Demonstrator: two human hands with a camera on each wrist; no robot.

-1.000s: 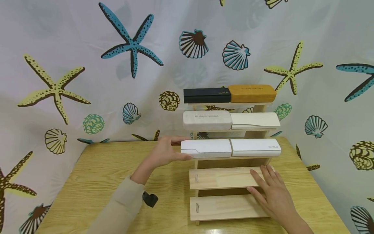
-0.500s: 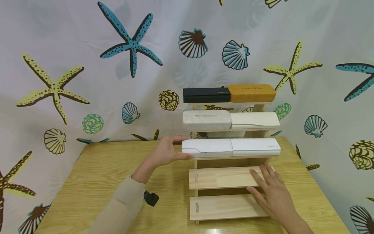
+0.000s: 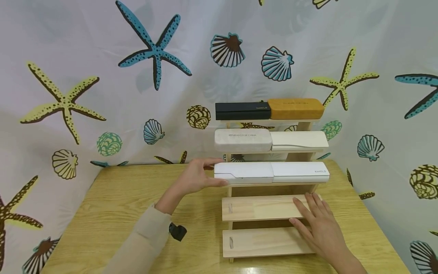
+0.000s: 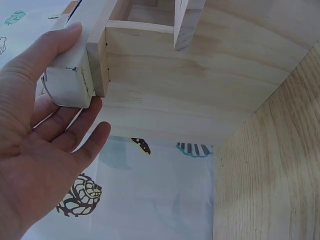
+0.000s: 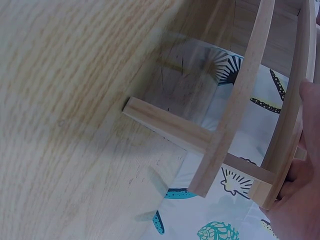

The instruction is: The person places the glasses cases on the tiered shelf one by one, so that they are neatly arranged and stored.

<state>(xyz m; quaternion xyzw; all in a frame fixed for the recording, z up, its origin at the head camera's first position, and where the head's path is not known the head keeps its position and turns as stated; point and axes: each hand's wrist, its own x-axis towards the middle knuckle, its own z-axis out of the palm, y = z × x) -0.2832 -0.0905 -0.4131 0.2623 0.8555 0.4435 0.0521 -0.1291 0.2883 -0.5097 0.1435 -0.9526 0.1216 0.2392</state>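
Observation:
A tiered wooden rack (image 3: 239, 210) stands on the table, with a pair of glasses cases on each of its three upper shelves. My left hand (image 3: 194, 178) holds the left end of a white glasses case (image 3: 244, 173), thumb along the front and fingers behind. In the left wrist view this white case sits at the shelf's end between my thumb and fingers. Its right end meets a second white glasses case (image 3: 301, 172). My right hand (image 3: 321, 230) rests, fingers spread, on the right ends of the two lower shelves.
Higher up sit a black case (image 3: 242, 111), an orange case (image 3: 295, 109), a grey-white case (image 3: 243, 140) and a cream case (image 3: 299, 140). A small black object (image 3: 177, 231) shows beside the left sleeve. A patterned curtain (image 3: 219, 82) hangs behind the table (image 3: 126, 201).
My left hand has slid the white glasses case slightly right, and the gap between it and the case beside it has closed. The right hand has stayed in place.

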